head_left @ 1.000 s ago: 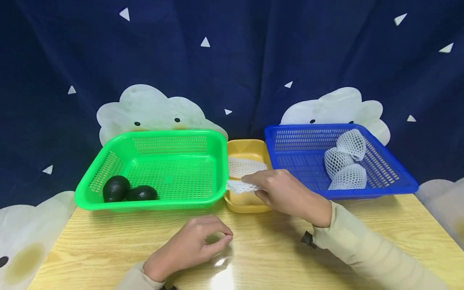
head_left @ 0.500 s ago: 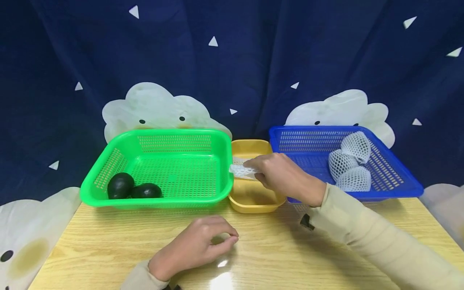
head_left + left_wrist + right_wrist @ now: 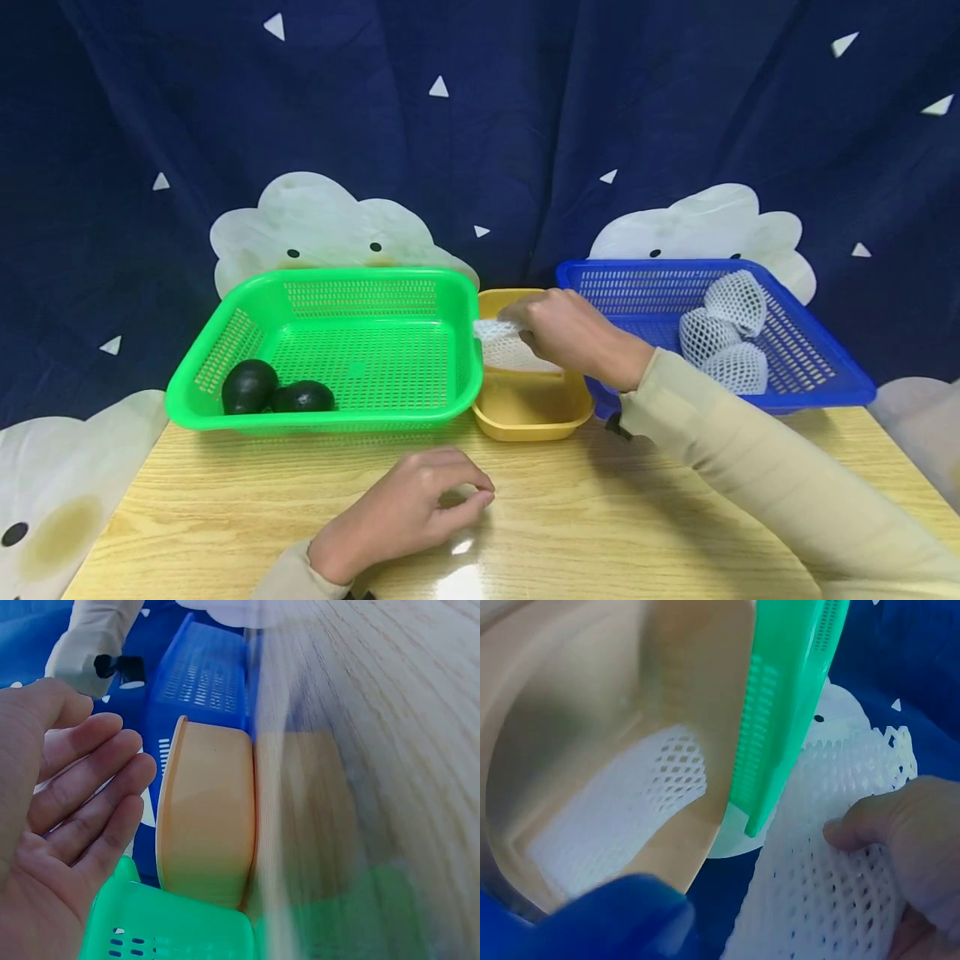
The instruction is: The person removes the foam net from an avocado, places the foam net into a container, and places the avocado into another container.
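My right hand (image 3: 573, 337) pinches a white foam net sleeve (image 3: 817, 847) between thumb and fingers, over the back part of the yellow container (image 3: 532, 402). The sleeve looks flat, with no fruit in it. A second foam net sleeve (image 3: 622, 810) lies inside that container, partly hidden by the hand in the head view. My left hand (image 3: 408, 508) stays low over the front of the table, fingers loosely bent and holding nothing; its palm and relaxed fingers (image 3: 90, 765) show in the left wrist view.
A green basket (image 3: 330, 421) at the left holds two dark, smooth fruits (image 3: 249, 386), avocado-like. At the right, a blue basket (image 3: 817, 367) contains several pieces in white foam nets (image 3: 708, 337). The yellow container stands between them on the wooden table (image 3: 562, 517).
My right hand has moved away from me with the foam net sleeve, from the container's front part to its back. The left hand keeps its place. The head view has shifted slightly.
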The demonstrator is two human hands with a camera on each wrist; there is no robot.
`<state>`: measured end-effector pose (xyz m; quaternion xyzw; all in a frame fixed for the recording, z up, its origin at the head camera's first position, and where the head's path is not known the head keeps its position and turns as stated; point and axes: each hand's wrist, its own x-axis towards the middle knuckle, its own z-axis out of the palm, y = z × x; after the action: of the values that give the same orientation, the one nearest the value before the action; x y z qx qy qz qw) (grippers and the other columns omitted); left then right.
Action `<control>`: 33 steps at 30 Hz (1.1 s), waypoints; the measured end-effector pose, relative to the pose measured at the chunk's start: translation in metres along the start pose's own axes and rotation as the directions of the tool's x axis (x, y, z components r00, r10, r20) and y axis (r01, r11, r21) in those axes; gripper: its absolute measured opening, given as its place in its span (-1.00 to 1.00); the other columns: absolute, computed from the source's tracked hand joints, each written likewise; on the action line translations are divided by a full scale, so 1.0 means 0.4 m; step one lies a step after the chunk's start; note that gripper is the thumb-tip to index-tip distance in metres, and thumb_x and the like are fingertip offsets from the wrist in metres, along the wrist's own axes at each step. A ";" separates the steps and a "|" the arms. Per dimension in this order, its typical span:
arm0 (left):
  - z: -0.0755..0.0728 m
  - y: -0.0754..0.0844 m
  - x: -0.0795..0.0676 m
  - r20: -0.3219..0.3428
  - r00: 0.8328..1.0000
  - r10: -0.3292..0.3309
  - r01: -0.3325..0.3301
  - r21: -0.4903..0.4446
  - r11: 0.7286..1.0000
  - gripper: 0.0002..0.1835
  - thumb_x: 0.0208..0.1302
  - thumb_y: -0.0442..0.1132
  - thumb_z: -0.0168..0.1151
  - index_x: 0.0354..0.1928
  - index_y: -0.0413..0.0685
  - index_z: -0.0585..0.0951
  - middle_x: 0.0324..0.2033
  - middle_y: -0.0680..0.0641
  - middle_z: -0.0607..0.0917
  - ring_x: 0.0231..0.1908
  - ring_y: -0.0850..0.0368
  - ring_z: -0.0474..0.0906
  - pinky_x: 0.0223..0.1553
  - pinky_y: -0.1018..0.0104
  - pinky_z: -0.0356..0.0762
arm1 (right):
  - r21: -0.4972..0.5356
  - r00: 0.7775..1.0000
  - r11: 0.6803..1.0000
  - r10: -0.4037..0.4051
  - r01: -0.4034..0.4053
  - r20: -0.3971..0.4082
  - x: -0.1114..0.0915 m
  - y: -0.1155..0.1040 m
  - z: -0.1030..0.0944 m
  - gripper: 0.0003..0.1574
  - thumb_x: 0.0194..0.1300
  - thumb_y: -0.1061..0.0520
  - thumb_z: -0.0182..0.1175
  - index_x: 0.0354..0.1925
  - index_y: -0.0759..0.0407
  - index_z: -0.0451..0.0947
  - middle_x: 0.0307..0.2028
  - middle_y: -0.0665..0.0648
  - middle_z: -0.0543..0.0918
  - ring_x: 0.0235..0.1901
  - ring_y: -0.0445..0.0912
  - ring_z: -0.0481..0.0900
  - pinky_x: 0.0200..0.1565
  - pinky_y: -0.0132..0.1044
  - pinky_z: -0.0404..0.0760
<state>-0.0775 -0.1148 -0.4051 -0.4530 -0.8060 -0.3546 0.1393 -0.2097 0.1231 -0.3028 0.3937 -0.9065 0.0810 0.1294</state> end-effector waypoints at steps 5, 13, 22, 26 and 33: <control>0.001 0.000 -0.001 -0.006 1.000 0.018 -0.018 -0.002 1.000 -0.94 0.35 -0.27 0.35 -0.25 0.07 0.76 -0.31 0.19 0.81 -0.23 0.43 0.71 -0.11 0.62 0.64 | -0.107 1.000 0.994 0.010 -0.008 0.012 0.018 0.013 0.015 -0.61 0.24 0.43 0.16 -0.22 -0.01 0.75 -0.49 -0.02 0.71 -0.59 -0.13 0.49 -0.58 -0.19 0.54; 0.001 0.001 0.000 -0.006 1.000 0.022 -0.022 0.005 1.000 -0.94 0.36 -0.26 0.35 -0.25 0.08 0.76 -0.31 0.20 0.81 -0.24 0.43 0.71 -0.12 0.62 0.64 | -0.223 0.993 0.975 0.019 0.008 0.119 0.035 0.014 0.048 -0.63 0.24 0.45 0.13 -0.29 0.06 0.75 -0.41 0.05 0.77 -0.53 -0.03 0.65 -0.52 -0.05 0.67; 0.002 0.000 0.000 0.005 1.000 0.018 -0.018 0.007 1.000 -0.94 0.36 -0.24 0.35 -0.25 0.08 0.76 -0.32 0.21 0.80 -0.25 0.44 0.71 -0.14 0.65 0.62 | -0.261 0.959 0.963 0.016 0.061 0.282 0.036 0.004 0.078 -0.73 0.23 0.41 0.23 -0.18 0.16 0.73 -0.34 0.16 0.81 -0.44 0.07 0.74 -0.45 -0.08 0.72; 0.002 -0.001 -0.001 0.006 1.000 0.025 -0.025 0.018 1.000 -0.94 0.38 -0.24 0.34 -0.24 0.09 0.76 -0.32 0.21 0.80 -0.25 0.41 0.72 -0.13 0.64 0.62 | -0.264 0.952 0.963 0.027 0.057 0.304 0.038 0.001 0.091 -0.77 0.24 0.40 0.23 -0.22 0.17 0.72 -0.36 0.16 0.80 -0.44 0.05 0.72 -0.42 -0.08 0.71; 0.003 0.000 -0.003 0.022 1.000 0.006 -0.006 0.018 1.000 -0.93 0.39 -0.23 0.33 -0.23 0.08 0.76 -0.31 0.20 0.80 -0.25 0.38 0.73 -0.12 0.63 0.63 | -0.282 0.940 0.956 0.028 0.074 0.341 0.039 -0.011 0.119 -0.77 0.36 0.39 0.15 -0.11 0.24 0.68 -0.28 0.22 0.78 -0.38 0.11 0.74 -0.36 -0.02 0.75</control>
<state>-0.0768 -0.1147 -0.4064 -0.4580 -0.8094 -0.3418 0.1355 -0.2249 0.0973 -0.3433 0.3890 -0.9124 -0.1242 0.0278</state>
